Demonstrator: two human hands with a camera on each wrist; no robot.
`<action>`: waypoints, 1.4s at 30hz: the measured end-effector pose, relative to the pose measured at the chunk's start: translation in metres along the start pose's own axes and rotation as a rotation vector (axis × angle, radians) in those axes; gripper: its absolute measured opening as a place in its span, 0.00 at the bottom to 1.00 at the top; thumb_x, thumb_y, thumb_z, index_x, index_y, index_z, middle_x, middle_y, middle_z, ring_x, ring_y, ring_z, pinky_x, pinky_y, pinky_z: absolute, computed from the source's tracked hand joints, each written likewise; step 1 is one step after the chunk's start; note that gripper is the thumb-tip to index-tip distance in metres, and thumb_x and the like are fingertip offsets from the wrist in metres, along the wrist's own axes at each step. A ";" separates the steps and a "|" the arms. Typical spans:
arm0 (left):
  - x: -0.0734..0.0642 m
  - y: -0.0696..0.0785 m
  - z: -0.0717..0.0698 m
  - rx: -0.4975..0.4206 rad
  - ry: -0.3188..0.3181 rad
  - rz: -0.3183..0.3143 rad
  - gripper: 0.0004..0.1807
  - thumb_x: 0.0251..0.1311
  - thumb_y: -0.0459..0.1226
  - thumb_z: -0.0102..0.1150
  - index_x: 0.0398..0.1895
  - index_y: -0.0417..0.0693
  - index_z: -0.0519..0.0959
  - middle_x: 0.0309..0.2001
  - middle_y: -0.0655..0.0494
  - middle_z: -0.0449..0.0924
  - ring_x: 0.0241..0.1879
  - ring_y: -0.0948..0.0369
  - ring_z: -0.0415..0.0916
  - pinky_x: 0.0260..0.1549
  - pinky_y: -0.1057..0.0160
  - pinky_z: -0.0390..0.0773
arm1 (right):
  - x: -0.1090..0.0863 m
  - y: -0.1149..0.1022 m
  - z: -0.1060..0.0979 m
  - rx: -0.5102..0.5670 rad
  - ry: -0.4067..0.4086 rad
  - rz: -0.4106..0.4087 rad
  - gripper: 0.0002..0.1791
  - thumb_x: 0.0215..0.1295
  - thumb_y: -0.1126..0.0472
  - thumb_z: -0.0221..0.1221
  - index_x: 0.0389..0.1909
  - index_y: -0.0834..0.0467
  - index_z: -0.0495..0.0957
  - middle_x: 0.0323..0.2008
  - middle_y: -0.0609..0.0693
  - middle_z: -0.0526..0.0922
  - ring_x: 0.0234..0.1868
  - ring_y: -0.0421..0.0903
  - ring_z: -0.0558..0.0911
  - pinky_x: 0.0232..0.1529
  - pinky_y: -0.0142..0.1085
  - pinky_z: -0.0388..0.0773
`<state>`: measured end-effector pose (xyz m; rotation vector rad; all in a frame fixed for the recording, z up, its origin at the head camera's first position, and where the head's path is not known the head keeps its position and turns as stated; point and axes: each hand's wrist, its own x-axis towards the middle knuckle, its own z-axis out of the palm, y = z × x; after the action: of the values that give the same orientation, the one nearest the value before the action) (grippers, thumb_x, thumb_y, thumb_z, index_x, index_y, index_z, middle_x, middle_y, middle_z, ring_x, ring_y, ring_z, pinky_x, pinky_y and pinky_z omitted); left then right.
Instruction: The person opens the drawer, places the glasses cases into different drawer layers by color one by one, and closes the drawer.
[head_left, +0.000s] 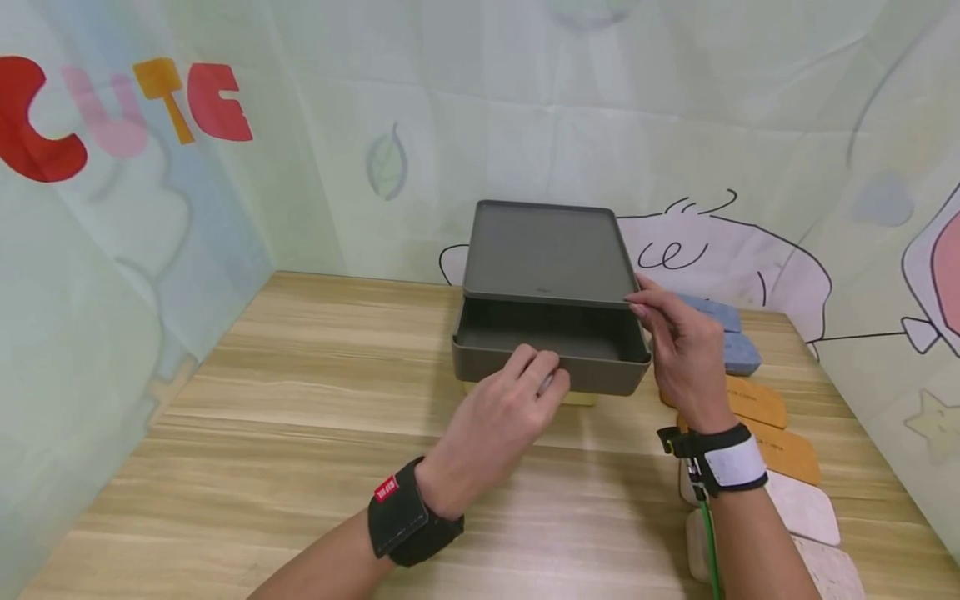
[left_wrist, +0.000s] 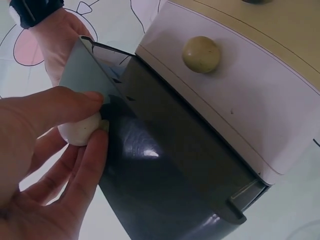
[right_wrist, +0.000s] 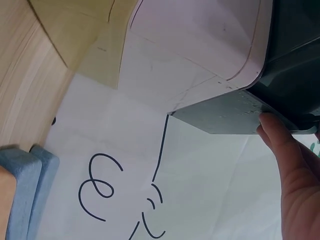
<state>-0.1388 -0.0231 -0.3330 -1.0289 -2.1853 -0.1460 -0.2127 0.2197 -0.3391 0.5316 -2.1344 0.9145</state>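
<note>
A drawer unit [head_left: 551, 250] with a dark grey flat top stands near the back of the table. Its grey top drawer [head_left: 600, 377] is pulled partly out, showing the dark inside. With thumb and fingers, my left hand [head_left: 502, 417] pinches the pale round knob [left_wrist: 80, 132] on that drawer's front. My right hand [head_left: 686, 350] grips the unit at its front right corner, thumb and fingertips by the top's edge. In the left wrist view, a pale lilac drawer [left_wrist: 250, 110] with a round tan knob [left_wrist: 201, 54] sits below the grey one.
Along the right of the wooden table [head_left: 300, 400] lie several rounded slabs: blue ones [head_left: 738, 354], orange ones [head_left: 780, 450] and whitish ones [head_left: 810, 504]. A printed cloth [head_left: 360, 100] hangs behind and at both sides. A green cable [head_left: 708, 542] runs down from the right wrist strap.
</note>
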 end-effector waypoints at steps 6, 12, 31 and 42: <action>0.001 0.002 -0.005 0.008 -0.027 -0.007 0.12 0.60 0.27 0.67 0.46 0.43 0.85 0.48 0.51 0.81 0.46 0.58 0.75 0.47 0.71 0.82 | -0.001 -0.001 0.000 -0.056 0.006 -0.040 0.08 0.71 0.68 0.58 0.45 0.64 0.84 0.58 0.58 0.84 0.53 0.59 0.87 0.49 0.17 0.77; 0.001 0.005 -0.007 0.036 -0.047 -0.008 0.12 0.60 0.28 0.68 0.47 0.44 0.85 0.49 0.51 0.81 0.46 0.58 0.75 0.46 0.71 0.82 | -0.002 -0.002 -0.001 -0.114 0.001 -0.084 0.09 0.71 0.69 0.57 0.47 0.64 0.83 0.59 0.58 0.84 0.50 0.60 0.88 0.42 0.48 0.83; -0.002 0.013 -0.015 0.082 -0.060 -0.001 0.11 0.60 0.28 0.66 0.46 0.48 0.85 0.47 0.54 0.81 0.45 0.59 0.75 0.43 0.72 0.82 | -0.009 -0.004 -0.002 -0.246 0.019 -0.181 0.22 0.65 0.78 0.58 0.56 0.57 0.84 0.61 0.54 0.83 0.52 0.60 0.87 0.48 0.55 0.84; -0.002 0.014 -0.017 0.083 -0.067 -0.005 0.11 0.61 0.29 0.67 0.45 0.48 0.85 0.46 0.54 0.81 0.44 0.58 0.75 0.42 0.72 0.81 | -0.011 -0.006 -0.003 -0.268 0.007 -0.231 0.26 0.63 0.83 0.57 0.59 0.60 0.82 0.62 0.56 0.83 0.52 0.61 0.87 0.47 0.56 0.84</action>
<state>-0.1190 -0.0216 -0.3243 -0.9953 -2.2348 -0.0232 -0.2011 0.2190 -0.3433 0.6186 -2.0939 0.4929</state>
